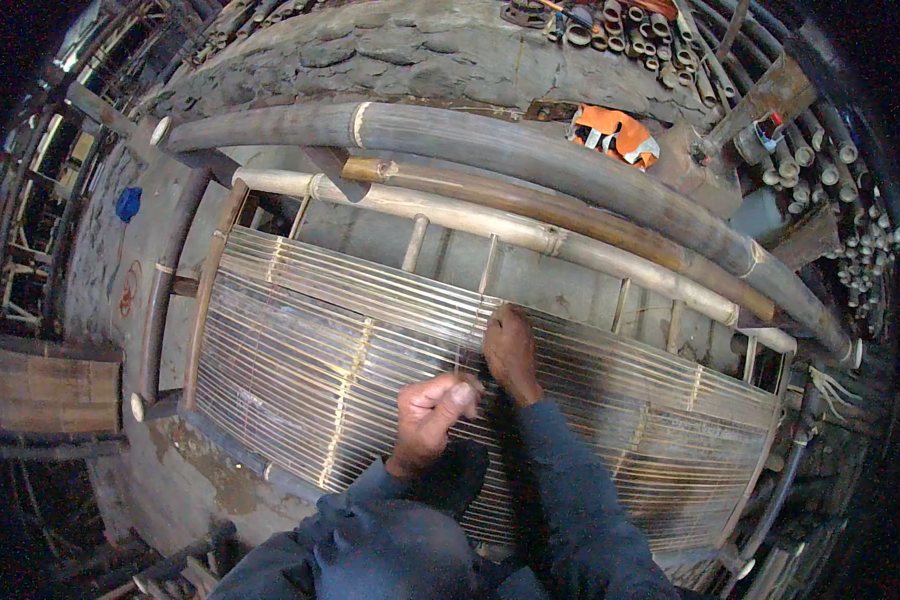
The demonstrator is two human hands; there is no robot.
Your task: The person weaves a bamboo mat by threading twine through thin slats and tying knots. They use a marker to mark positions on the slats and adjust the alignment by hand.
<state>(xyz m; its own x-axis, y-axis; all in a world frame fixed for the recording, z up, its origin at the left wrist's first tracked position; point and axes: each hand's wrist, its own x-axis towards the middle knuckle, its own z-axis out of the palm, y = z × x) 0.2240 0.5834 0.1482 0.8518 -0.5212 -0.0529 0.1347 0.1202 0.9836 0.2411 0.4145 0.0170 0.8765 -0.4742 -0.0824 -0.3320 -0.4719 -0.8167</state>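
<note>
A long panel of thin bamboo slats (300, 350) lies across a bamboo frame in front of me. Rows of binding cord (345, 385) cross the slats. My left hand (430, 410) is closed in a fist on the slats near the panel's middle, seemingly pinching a thin cord. My right hand (510, 352) presses fingers-down on the slats just beyond it, at a binding row; what it grips is hidden. Both forearms wear dark blue sleeves.
Thick bamboo poles (530, 150) lie beyond the panel. An orange cloth (615, 132) sits near cut bamboo rings (630, 35) at the top right. More bamboo ends (850, 230) stack at the right. A wooden board (50, 390) lies at the left.
</note>
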